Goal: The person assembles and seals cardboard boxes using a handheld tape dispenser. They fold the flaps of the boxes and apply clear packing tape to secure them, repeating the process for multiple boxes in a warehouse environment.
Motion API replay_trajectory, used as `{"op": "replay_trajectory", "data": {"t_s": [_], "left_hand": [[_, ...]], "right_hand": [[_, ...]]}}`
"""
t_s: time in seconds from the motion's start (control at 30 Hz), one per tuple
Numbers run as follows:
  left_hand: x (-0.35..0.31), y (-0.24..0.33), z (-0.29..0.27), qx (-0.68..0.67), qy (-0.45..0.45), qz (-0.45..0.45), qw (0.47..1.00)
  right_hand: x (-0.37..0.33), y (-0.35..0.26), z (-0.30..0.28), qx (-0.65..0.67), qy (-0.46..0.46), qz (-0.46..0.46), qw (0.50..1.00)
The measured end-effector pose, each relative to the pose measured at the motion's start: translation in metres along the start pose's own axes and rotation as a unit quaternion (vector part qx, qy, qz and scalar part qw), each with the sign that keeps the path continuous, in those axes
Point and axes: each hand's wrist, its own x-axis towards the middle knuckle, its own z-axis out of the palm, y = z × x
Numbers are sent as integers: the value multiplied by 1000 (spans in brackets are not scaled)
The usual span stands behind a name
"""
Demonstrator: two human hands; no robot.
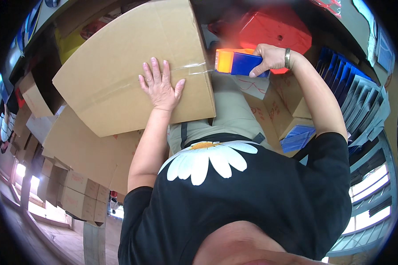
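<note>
A large brown cardboard box [119,70] lies in front of me, its closed face turned up. My left hand [162,90] rests flat on that face with the fingers spread. Clear tape [192,69] runs across the cardboard toward the box's right edge. Just beyond that edge, my right hand [270,59] grips a blue and orange tape dispenser [243,64]. The dispenser's orange end points at the box, close to where the tape meets the edge. Whether the tape still joins the dispenser, I cannot tell.
A red, many-sided object [276,33] is behind my right hand. At right, blue and grey flat pieces [362,99] stand in a row. Below them an open carton [274,108] sits near blue packets [298,138]. Stacked cartons [82,196] stand at left; another person [5,121] is farther off.
</note>
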Motion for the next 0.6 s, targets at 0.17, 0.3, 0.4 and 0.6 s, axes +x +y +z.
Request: {"op": "replay_trajectory", "data": {"t_s": [0.17,0.3,0.4,0.6], "left_hand": [[1,0,1,9,6,1,1000],[-3,-1,2,12,-10,-7,1000],[0,0,0,29,-21,-6,999],[-4,1,-2,30,-28,-5,999]], "right_hand": [[-9,20,-8,-107,61,11,992],[-4,26,-8,-140,55,39,988],[9,40,-16,-203,77,72,973],[21,13,5,-286,95,148,942]]}}
